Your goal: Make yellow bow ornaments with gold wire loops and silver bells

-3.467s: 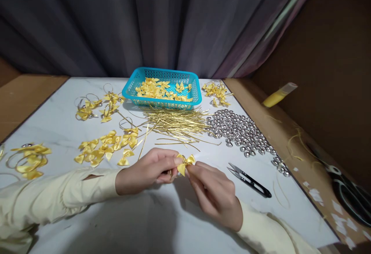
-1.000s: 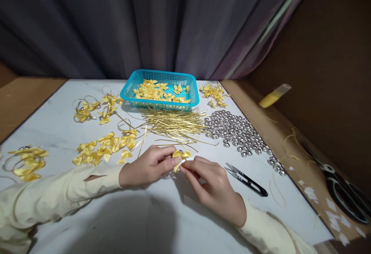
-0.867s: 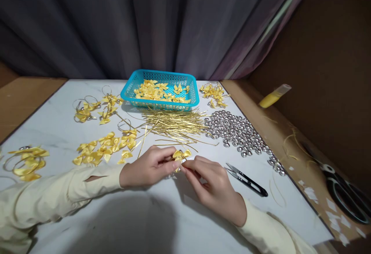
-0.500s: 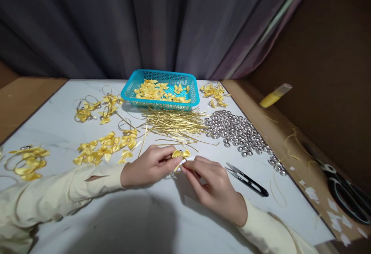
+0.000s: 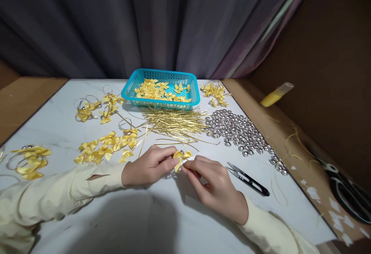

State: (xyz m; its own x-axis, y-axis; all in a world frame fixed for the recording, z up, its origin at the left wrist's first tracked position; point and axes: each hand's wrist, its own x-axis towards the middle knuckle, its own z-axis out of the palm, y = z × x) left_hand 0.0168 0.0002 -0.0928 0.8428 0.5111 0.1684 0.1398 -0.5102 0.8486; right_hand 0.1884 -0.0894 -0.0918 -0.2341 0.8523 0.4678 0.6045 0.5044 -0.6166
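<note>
Your left hand [image 5: 150, 166] grasps a yellow bow [image 5: 182, 155], its left side pinched between your thumb and forefinger, and your right hand [image 5: 216, 186] has thumb and forefinger closed on the bow's lower side; whether those fingertips grip ribbon or a thin strand is too small to tell. You have that bow up in front of the turquoise basket [image 5: 161, 102], on your side of it, with the heap of gold strips [image 5: 176, 122] lying between the two, just before the basket's near wall. Ahead of the basket's left corner, towards you, lie loose bows [image 5: 100, 149], and directly left of it sit looped bows [image 5: 85, 112] with silvery pieces. More bows [image 5: 32, 162] lie at its far left, nearer you. A pile of silver beads [image 5: 240, 130] spreads to the basket's right and towards you, with the black snips [image 5: 248, 178] nearer you again. Right beside the basket is another bow cluster [image 5: 216, 92], and well to its right, close to you, the large scissors [image 5: 348, 192]. Behind the basket hangs a dark curtain [image 5: 159, 22].
</note>
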